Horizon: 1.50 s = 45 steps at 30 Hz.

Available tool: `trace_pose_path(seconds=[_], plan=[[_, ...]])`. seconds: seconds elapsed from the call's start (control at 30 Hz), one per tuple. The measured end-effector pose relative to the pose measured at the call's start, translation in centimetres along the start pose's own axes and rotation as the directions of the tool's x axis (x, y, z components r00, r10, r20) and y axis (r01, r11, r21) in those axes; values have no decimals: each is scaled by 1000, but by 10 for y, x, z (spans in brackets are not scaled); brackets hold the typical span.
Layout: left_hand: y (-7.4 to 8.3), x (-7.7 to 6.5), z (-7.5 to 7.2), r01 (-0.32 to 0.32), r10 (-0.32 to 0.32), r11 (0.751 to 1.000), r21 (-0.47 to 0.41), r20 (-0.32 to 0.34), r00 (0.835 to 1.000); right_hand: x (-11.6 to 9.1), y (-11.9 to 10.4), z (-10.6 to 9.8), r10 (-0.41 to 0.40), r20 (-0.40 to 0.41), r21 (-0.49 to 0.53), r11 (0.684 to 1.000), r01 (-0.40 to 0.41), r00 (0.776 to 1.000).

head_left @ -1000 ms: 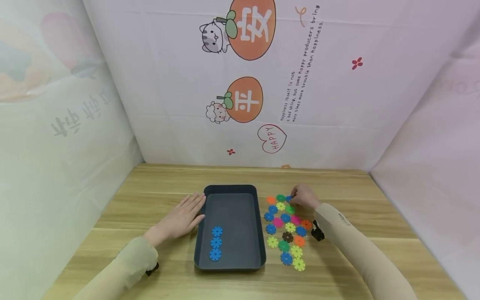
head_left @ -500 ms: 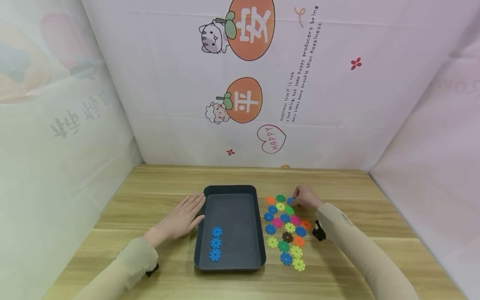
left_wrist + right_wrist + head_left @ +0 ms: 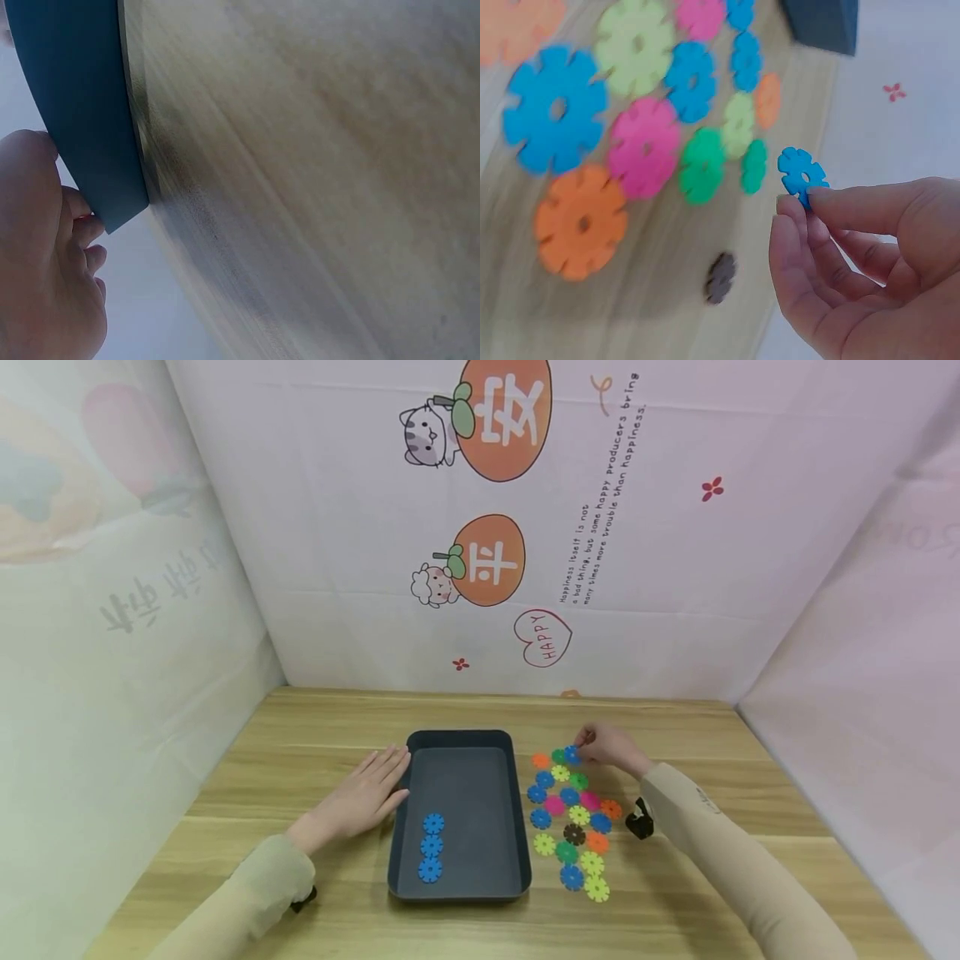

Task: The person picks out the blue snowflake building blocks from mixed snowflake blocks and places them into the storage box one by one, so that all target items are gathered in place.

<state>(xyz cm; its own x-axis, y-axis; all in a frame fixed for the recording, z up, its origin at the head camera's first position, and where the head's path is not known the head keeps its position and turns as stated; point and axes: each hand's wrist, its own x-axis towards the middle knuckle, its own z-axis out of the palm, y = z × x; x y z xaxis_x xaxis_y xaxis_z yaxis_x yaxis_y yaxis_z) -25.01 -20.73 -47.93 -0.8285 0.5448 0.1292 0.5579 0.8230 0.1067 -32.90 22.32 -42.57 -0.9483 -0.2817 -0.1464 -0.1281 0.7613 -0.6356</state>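
My right hand (image 3: 611,748) pinches a blue notched plastic disc (image 3: 793,165) between thumb and fingertips. The disc is raised over the far end of a spread of similar discs and overlaps the green disc (image 3: 558,755) in the head view. My left hand (image 3: 363,797) lies with fingers straight over the left rim of a dark grey tray (image 3: 480,827). In the left wrist view, its fingers touch the outer wall of the tray (image 3: 82,97). Inside the tray, three blue discs (image 3: 426,847) form a column at the near left.
Right of the tray, several loose discs lie flat on the wooden table (image 3: 660,893): blue, yellow, pink, orange, green and a brown one (image 3: 574,835). Another dark brown disc (image 3: 721,278) lies below the raised hand. A printed white sheet (image 3: 375,635) hangs behind the table.
The right hand has lifted the blue disc from the far right of the spread and shifted it slightly left. The left hand has stayed on the tray's rim.
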Motion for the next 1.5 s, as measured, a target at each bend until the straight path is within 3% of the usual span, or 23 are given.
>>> trace_pose_path(seconds=[0.37,0.7,0.93,1.5], plan=[[-2,0,1,-1,1,1000,2,0,1000,-2,-56,18,-76,126,129,990,60,989],[-2,2,-1,-2,2,1000,9,5,1000,4,-97,49,-146,174,131,984,124,974],[0,1,-3,-4,4,1000,12,13,1000,14,-116,80,-213,223,98,976,196,951],[0,1,-2,4,-4,1000,2,1,1000,28,-144,132,-177,253,46,984,171,951]])
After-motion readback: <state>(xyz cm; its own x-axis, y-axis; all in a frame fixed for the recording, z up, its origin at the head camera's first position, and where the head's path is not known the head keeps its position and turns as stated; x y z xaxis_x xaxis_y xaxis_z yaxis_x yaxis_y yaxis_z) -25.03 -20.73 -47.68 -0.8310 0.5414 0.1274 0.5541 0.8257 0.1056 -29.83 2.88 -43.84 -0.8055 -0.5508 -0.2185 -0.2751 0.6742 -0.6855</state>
